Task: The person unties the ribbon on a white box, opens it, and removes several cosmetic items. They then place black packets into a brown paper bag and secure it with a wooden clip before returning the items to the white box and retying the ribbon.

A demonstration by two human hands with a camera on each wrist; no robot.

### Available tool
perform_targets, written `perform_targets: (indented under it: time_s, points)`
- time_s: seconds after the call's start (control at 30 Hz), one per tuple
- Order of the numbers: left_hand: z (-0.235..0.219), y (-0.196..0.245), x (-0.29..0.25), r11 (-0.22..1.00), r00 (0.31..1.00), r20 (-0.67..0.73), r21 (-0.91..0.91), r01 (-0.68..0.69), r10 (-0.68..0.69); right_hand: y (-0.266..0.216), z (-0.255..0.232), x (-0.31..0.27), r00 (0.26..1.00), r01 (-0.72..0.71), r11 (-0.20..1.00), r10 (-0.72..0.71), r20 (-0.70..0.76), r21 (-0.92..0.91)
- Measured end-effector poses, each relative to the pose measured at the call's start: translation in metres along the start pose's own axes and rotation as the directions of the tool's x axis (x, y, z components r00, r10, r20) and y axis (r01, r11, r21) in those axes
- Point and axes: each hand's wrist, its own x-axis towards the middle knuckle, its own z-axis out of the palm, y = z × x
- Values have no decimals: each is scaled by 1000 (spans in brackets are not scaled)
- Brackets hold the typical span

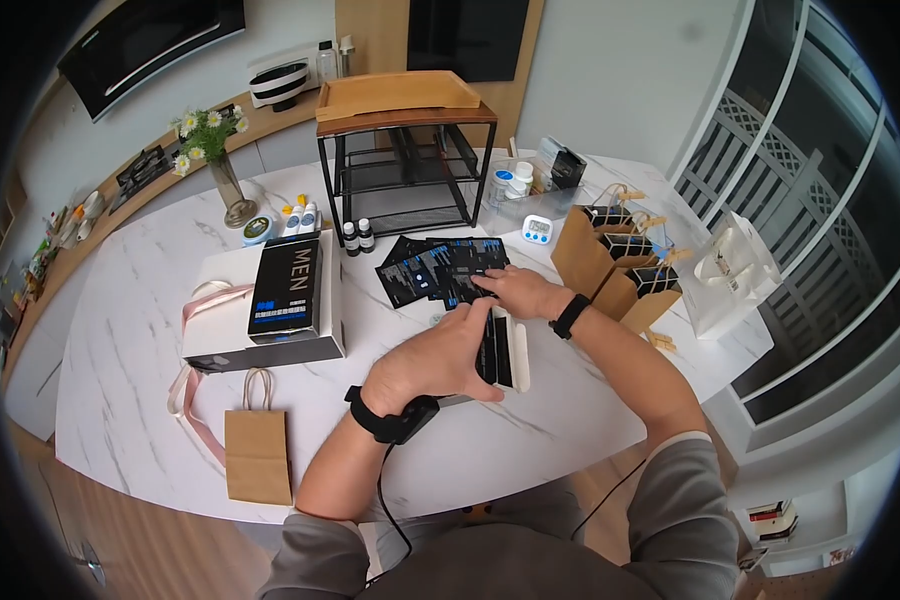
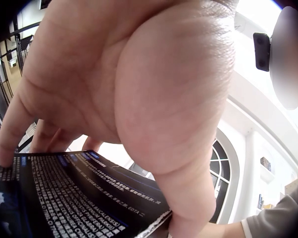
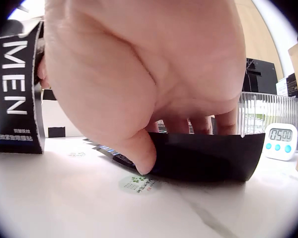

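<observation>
My left hand (image 1: 425,355) grips a black carton (image 2: 79,198) from above, thumb on one side and fingers on the other. The carton stands upright on the table with its white flap (image 1: 519,355) open, and "MEN" shows on it in the right wrist view. Just beyond, my right hand (image 1: 523,292) holds a flat black sachet (image 3: 208,156) by its edge, the thumb at the near side and fingers behind. More black printed sachets (image 1: 405,284) lie fanned out on the table beside and under that hand.
A large white box (image 1: 215,325) bearing another black MEN carton (image 1: 288,285) stands left, above a small paper bag (image 1: 257,455). Small bottles (image 1: 359,237) and a black-framed rack (image 1: 407,120) stand behind. Rightward are a timer (image 1: 536,229), clipped paper bags (image 1: 595,260) and a white bag (image 1: 735,275).
</observation>
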Motion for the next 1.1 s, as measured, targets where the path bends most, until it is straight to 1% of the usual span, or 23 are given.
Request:
perform_targets:
  time_s: [0.03,0.07,0.1,0.13,0.17,0.2,0.27,0.33,0.37,0.4,0.47,0.5,0.53,0.57,0.6,0.67,0.7,0.73,0.8,0.87,0.97,1.03,1.1]
  points:
    - [0,-1,1,1000,1000,-10,-19,-3,3,3,-1,-3,1000,19,998,-20,14,57]
    - [-1,-3,2,1000,1000,-9,-16,-9,9,-4,-15,-6,999,38,993,-41,26,113]
    - [-1,-7,3,1000,999,-35,-16,-5,4,-10,-31,-13,997,-70,967,70,6,244]
    - [-2,-9,3,1000,998,-61,-18,0,-1,-17,-55,-17,984,-175,944,180,8,279]
    - [-3,-10,1,1000,994,-108,16,12,-11,-10,-61,-18,973,-151,916,205,-110,371]
    - [-7,-7,0,998,993,-105,9,62,-61,-2,-68,-22,946,-116,882,239,-221,457]
    - [-6,-13,2,995,981,-176,51,88,-78,10,-95,-30,887,-102,893,281,-366,439]
    - [-8,-12,4,995,980,-171,22,102,-97,25,-114,-33,866,-90,823,342,-364,560]
    - [-8,-14,4,993,975,-189,18,120,-115,16,-139,-40,886,-96,803,338,-318,589]
    - [-8,-14,4,990,969,-208,12,139,-134,14,-157,-45,914,-141,685,367,-171,715]
    - [-8,-14,4,988,968,-204,11,152,-147,-7,-190,-56,940,-168,716,325,-109,678]
    - [-7,-15,4,990,966,-219,21,142,-134,-14,-198,-58,938,-171,715,328,-109,678]
    - [-5,-16,5,991,965,-234,31,132,-121,-20,-204,-60,961,-157,778,263,-89,609]
    - [-4,-17,6,991,966,-232,32,129,-118,-25,-205,-60,978,-135,834,198,-61,535]
    - [-2,-19,7,993,965,-241,40,115,-102,-26,-202,-59,988,-82,866,134,-71,494]
    - [-3,-18,7,994,964,-250,48,101,-86,-42,-205,-58,985,-160,836,173,24,524]
    - [-4,-15,6,992,968,-225,33,123,-113,-44,-201,-57,985,-159,837,173,24,524]
    - [-5,-13,6,989,970,-200,18,146,-140,-46,-196,-54,984,-174,823,173,54,540]
    - [-4,-13,6,990,969,-210,26,139,-131,-49,-193,-50,982,-188,811,169,85,555]
    - [-4,-13,6,991,968,-219,33,133,-123,-54,-194,-48,975,-210,829,142,169,518]
    - [-4,-12,5,992,969,-222,42,117,-105,-50,-183,-38,978,-176,852,92,189,493]
    - [-3,-13,6,991,975,-191,46,122,-111,-55,-182,-31,976,-159,869,67,206,468]
    - [-4,-13,5,993,977,-187,46,112,-101,-64,-182,-25,985,-116,807,20,170,580]
